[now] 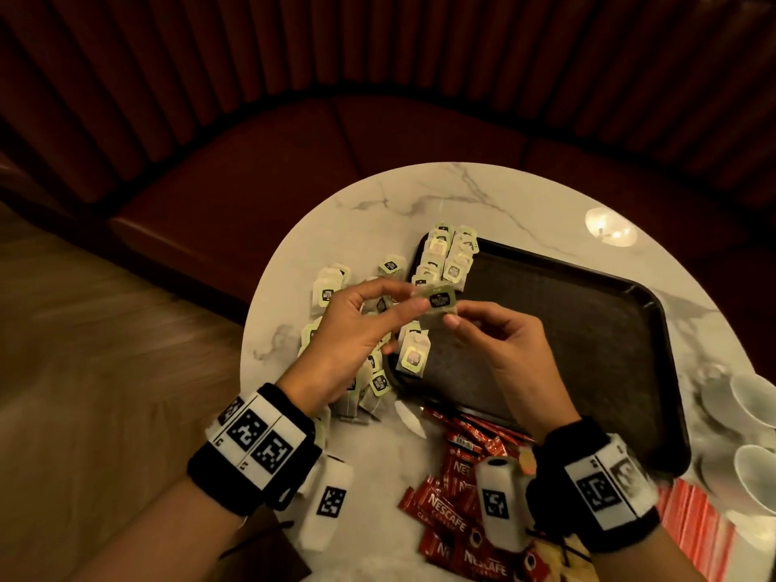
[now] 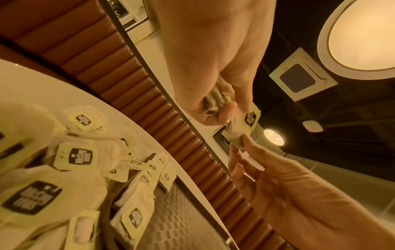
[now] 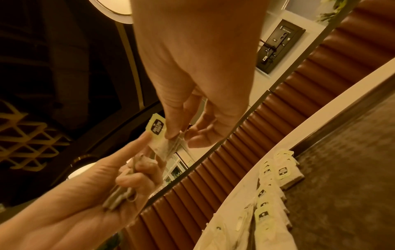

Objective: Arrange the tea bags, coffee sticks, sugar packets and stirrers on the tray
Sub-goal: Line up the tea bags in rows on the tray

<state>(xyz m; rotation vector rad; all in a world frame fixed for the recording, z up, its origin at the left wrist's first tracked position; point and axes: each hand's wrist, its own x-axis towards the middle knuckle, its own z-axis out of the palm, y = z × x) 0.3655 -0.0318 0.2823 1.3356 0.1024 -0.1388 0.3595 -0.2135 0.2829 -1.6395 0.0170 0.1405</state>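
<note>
At the centre of the head view, above the near-left edge of the tray (image 1: pixel 588 329), both hands meet on a single tea bag (image 1: pixel 439 300). The left hand (image 1: pixel 357 329) pinches its left side between thumb and forefinger; the left wrist view shows further tea bags bunched in that palm under the curled fingers (image 2: pixel 213 103). The right hand (image 1: pixel 499 333) pinches the lower right of the same tea bag with thumb and forefinger tips, the remaining fingers loosely curled and holding nothing visible. The tea bag is raised clear of the table, its pale green tag with a dark label facing up.

The tray is dark, rectangular, lying right of centre on a round marble table (image 1: pixel 462 195). A row of tea bags (image 1: pixel 447 256) stands overlapped along the tray's upper-left corner, and one more tea bag (image 1: pixel 413 357) lies on its left rim. Loose tea bags (image 1: pixel 331 287) are scattered on the marble left of the tray, partly hidden beneath the left hand.

At the lower centre of the frame, red coffee sticks (image 1: pixel 445 506) lie in a heap just below the tray. Red-and-white striped packets (image 1: pixel 688 527) lie at the lower right. White cups (image 1: pixel 751 405) stand at the right edge. Both wrists carry black bands with printed markers.
</note>
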